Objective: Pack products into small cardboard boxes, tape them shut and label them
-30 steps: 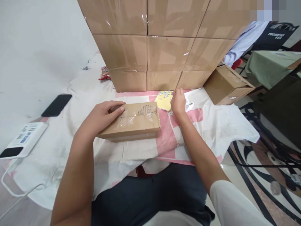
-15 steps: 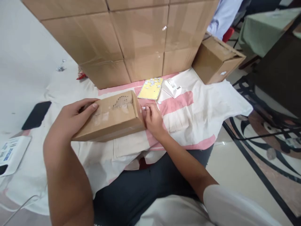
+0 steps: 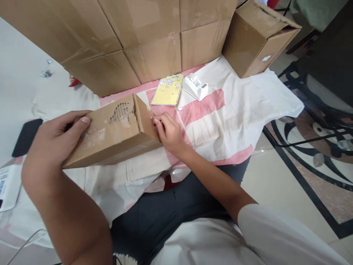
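Observation:
A cardboard box (image 3: 110, 125) lies on the cloth, its top torn in one patch so the corrugation shows. My left hand (image 3: 57, 138) is wrapped over its left end, thumb on top, and holds it. At the box's right end face, my right hand (image 3: 168, 132) is closed in a pinch, fingertips touching or very near the cardboard. Only a sliver of a small white paper piece (image 3: 152, 118) shows at those fingertips. Beyond this hand lies a yellow card (image 3: 165, 96) with several small white paper pieces on it. A white tape dispenser (image 3: 196, 88) sits right of the card.
Stacked cardboard boxes (image 3: 154, 55) form a wall at the back. Another box (image 3: 248, 40), with a small label on its end, stands at the right. A dark phone (image 3: 26, 138) lies at the far left, near a white device (image 3: 9, 187). A pink-and-white cloth (image 3: 209, 136) covers the surface.
The view has shifted, so the box and both hands appear further left. My right hand stays pinched at the box's end face, and the white piece in it shows less than before.

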`<state>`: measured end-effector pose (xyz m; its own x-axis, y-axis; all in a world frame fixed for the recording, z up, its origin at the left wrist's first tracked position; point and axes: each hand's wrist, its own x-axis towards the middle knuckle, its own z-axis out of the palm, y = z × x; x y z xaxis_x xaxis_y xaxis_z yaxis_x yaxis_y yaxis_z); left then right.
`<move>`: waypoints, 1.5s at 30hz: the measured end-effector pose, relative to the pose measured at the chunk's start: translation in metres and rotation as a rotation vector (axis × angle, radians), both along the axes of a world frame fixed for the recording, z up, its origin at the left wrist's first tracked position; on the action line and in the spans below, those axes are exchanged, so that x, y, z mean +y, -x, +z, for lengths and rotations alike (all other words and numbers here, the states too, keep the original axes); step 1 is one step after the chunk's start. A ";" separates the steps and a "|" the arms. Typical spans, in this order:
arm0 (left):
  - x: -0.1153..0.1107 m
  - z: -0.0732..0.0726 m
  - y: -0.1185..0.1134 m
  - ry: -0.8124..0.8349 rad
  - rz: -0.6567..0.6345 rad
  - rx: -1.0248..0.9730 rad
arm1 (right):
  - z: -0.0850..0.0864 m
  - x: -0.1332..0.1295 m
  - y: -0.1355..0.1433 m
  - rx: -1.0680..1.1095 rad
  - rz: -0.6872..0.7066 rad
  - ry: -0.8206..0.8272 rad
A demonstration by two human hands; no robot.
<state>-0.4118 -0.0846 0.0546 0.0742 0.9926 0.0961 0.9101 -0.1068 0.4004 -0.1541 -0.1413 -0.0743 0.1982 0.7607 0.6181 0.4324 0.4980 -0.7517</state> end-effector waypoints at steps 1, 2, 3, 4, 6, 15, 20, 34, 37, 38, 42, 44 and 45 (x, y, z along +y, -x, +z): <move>0.000 0.000 0.000 -0.002 -0.004 0.001 | 0.000 0.001 0.000 0.012 0.016 -0.010; 0.000 0.001 -0.001 -0.003 -0.008 0.002 | 0.001 0.001 0.000 0.025 0.031 -0.024; -0.001 0.002 -0.001 -0.002 -0.008 0.004 | 0.001 0.001 -0.001 0.038 0.047 -0.042; -0.001 0.003 -0.002 0.002 -0.005 0.008 | 0.001 0.000 -0.001 0.050 0.065 -0.060; -0.002 0.004 -0.004 0.020 -0.007 0.017 | 0.000 -0.003 -0.004 0.068 0.108 -0.085; 0.000 0.002 -0.010 0.082 -0.091 0.011 | -0.004 -0.047 -0.017 0.113 0.115 -0.001; 0.003 -0.002 -0.007 0.067 -0.104 -0.040 | -0.006 -0.055 -0.005 0.200 0.000 -0.024; 0.008 -0.006 -0.004 0.047 -0.161 0.024 | -0.011 -0.051 -0.001 0.158 -0.048 0.102; 0.008 -0.005 -0.005 0.057 -0.136 0.016 | -0.009 -0.050 -0.002 0.199 -0.032 0.172; 0.008 -0.005 -0.005 0.057 -0.136 0.014 | -0.009 -0.050 -0.002 0.210 -0.028 0.184; 0.008 -0.006 -0.003 0.063 -0.135 0.013 | -0.011 -0.051 -0.003 0.187 -0.047 0.158; 0.008 -0.006 -0.003 0.072 -0.121 -0.002 | -0.012 -0.051 -0.002 0.178 -0.040 0.164; 0.009 -0.006 -0.003 0.076 -0.118 -0.010 | -0.013 -0.050 -0.001 0.184 -0.032 0.182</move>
<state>-0.4085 -0.0760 0.0481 0.1906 0.9814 0.0224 0.8890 -0.1823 0.4201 -0.1526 -0.1916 -0.0870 0.3200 0.8480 0.4226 0.2934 0.3354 -0.8952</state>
